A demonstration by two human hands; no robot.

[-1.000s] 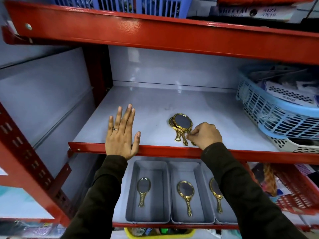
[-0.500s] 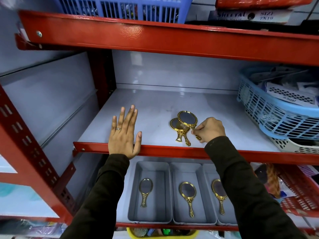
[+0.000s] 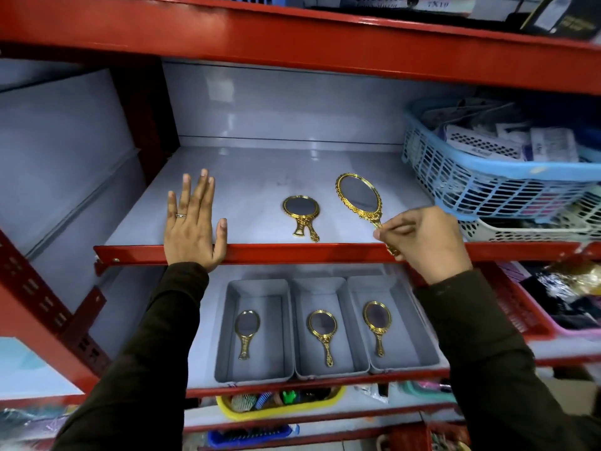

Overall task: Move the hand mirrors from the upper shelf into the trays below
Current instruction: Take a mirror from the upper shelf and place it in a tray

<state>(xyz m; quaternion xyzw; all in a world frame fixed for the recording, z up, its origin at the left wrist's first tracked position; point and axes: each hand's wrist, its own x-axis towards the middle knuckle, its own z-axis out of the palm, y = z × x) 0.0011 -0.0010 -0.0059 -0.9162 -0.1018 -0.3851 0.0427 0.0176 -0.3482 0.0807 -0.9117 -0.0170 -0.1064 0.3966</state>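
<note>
The left hand [image 3: 192, 227] lies flat, fingers spread, on the upper shelf [image 3: 247, 177] at its front edge, holding nothing. The right hand [image 3: 426, 242] pinches the handle of a gold hand mirror [image 3: 359, 198], lifted off the shelf. More mirrors [image 3: 300, 211] lie overlapped near the front edge; their count is unclear. Each of three grey trays [image 3: 257, 374] below holds one mirror.

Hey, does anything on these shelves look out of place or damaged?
Nothing looks damaged or spilled. One odd detail: the mirrors left on the upper shelf lie stacked, two handles splaying from one head. Each gray tray holds one mirror lying flat.
</note>
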